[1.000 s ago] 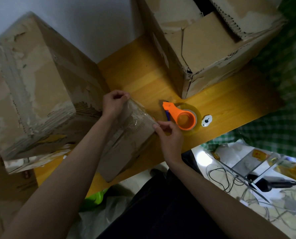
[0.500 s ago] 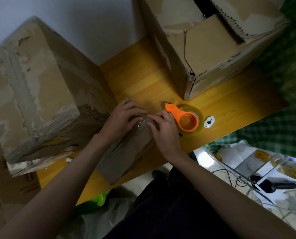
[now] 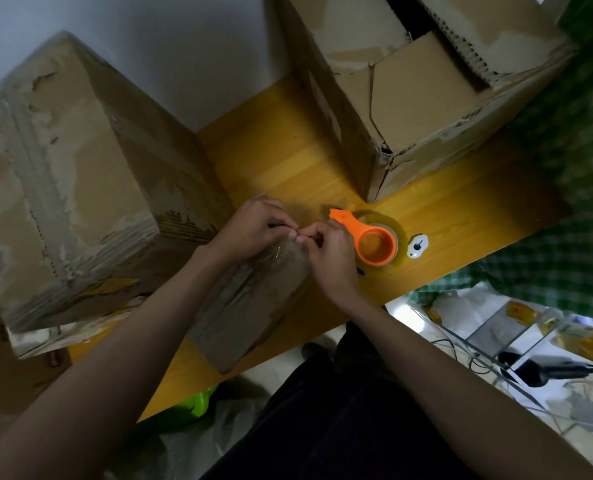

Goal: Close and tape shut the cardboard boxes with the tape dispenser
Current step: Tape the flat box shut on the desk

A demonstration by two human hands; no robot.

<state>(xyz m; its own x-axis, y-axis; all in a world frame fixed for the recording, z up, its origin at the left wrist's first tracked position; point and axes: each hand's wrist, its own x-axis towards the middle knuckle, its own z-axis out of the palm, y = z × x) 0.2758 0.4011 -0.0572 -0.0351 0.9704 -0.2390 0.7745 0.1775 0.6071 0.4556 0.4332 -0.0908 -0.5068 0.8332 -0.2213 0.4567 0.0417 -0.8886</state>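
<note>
- Looking down from a head-worn camera at a yellow wooden table (image 3: 277, 157), with a person's two bare forearms reaching in from 6 o'clock.
- At the centre lies a small cardboard box (image 3: 250, 306), closed and shiny with clear tape along its top, stretching from the centre toward 7 o'clock.
- The left hand (image 3: 253, 230) rests on the far end of this small box, fingers curled; its fingertips meet those of the other hand.
- The right hand (image 3: 329, 251) sits just to the 3 o'clock side of the left, fingers curled in a pinch at the box's far edge; whatever the fingertips nip is too small to make out.
- Just beyond the right hand, at 3 o'clock, an orange tape dispenser (image 3: 371, 240) lies flat on the table with its roll of clear tape, untouched by either hand.
- A small white round object (image 3: 417, 246) lies just beside the dispenser, farther toward 3 o'clock.
- A large worn cardboard box (image 3: 66, 181) stands at 9 o'clock, closed, its surface torn and scuffed.
- Another large cardboard box (image 3: 419, 88) stands at 1 o'clock, its top flaps only partly folded.
- Green checked cloth (image 3: 565, 209) fills the 3 o'clock edge.
- Cables and clutter (image 3: 516, 348) lie on the floor at 4 o'clock.
</note>
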